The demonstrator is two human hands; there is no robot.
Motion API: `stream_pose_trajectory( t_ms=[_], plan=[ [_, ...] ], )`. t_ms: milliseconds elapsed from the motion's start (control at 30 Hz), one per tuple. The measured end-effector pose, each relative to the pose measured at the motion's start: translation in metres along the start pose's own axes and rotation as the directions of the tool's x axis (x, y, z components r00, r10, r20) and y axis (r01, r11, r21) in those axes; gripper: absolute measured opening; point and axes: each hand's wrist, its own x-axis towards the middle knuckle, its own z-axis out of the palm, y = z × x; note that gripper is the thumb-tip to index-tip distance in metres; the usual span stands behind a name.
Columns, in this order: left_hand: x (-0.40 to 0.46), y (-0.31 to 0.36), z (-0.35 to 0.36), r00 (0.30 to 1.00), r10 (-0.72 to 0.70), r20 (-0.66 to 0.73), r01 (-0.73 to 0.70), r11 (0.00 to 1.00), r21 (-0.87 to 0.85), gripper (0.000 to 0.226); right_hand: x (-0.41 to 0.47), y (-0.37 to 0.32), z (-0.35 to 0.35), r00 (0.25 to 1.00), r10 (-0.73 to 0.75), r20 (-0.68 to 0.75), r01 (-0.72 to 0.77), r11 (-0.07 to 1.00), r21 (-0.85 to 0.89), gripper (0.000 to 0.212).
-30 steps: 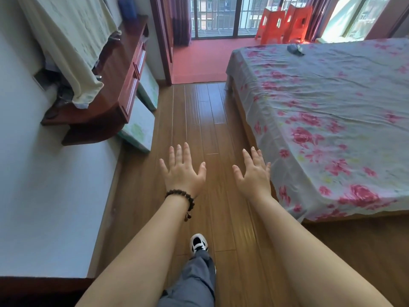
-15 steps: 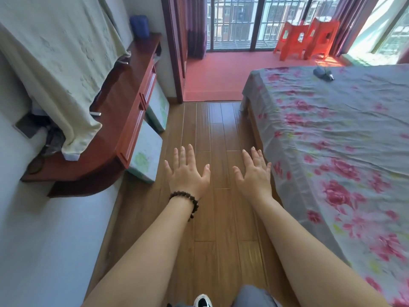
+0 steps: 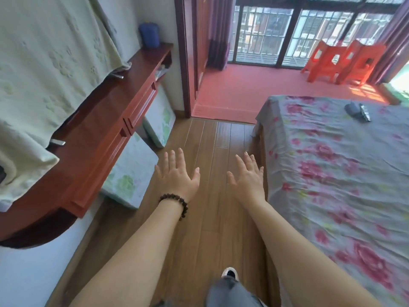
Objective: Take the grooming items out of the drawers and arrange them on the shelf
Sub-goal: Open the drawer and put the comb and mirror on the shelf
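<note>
A red-brown wall-mounted shelf [image 3: 104, 120] runs along the left wall, with closed drawers [image 3: 141, 109] in its front edge. A pale green cloth [image 3: 44, 80] drapes over most of its top. My left hand [image 3: 177, 176], with a bead bracelet at the wrist, is held out over the wooden floor with fingers straight and holds nothing. Beside it my right hand [image 3: 249, 176] is stretched out the same way, empty, close to the bed's edge. Both hands are right of the shelf and apart from it. No grooming items show.
A bed [image 3: 343, 173] with a flowered sheet fills the right side, a dark object [image 3: 357, 109] lying on it. Two cloth-covered boxes [image 3: 132, 173] stand under the shelf. A blue container [image 3: 149, 37] sits at the shelf's far end. Orange stools [image 3: 340, 60] stand by the balcony window.
The view has moved forward along the floor, bringing the shelf and its drawers closer on the left. Both hands stay outstretched and empty.
</note>
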Motion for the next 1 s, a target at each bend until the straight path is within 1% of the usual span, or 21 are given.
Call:
stream_pose_trajectory(
  t_ms=[133,267,400,567,733,833,1000],
  plan=[
    [0.056,0.021,0.002,0.995,-0.091,-0.041,0.091,0.996,-0.001,0.075,0.075,0.001,-0.009,0.996,-0.072,0.044,0.072,0.997,0.009,0.058],
    [0.1,0.023,0.002,0.982,-0.178,-0.059,0.178,0.984,0.0,0.075,0.138,-0.013,0.001,0.984,-0.145,0.106,0.143,0.989,0.027,0.058],
    [0.143,0.01,0.005,0.959,-0.275,-0.069,0.276,0.961,0.007,0.075,0.194,-0.038,0.021,0.956,-0.228,0.184,0.223,0.974,0.051,0.06],
    [0.202,-0.026,0.007,0.92,-0.378,-0.103,0.38,0.925,-0.001,0.074,0.261,-0.082,0.06,0.91,-0.328,0.254,0.324,0.944,0.056,0.063],
    [0.255,-0.082,-0.003,0.844,-0.512,-0.16,0.519,0.854,0.009,0.075,0.32,-0.151,0.102,0.814,-0.465,0.349,0.475,0.878,0.061,0.06],
    [0.274,-0.115,-0.012,0.781,-0.596,-0.189,0.604,0.797,-0.017,0.074,0.345,-0.201,0.126,0.734,-0.544,0.406,0.562,0.822,0.086,0.058],
    [0.283,-0.161,-0.026,0.667,-0.703,-0.246,0.715,0.697,-0.052,0.074,0.365,-0.266,0.165,0.584,-0.672,0.455,0.703,0.699,0.131,0.059]
  ],
)
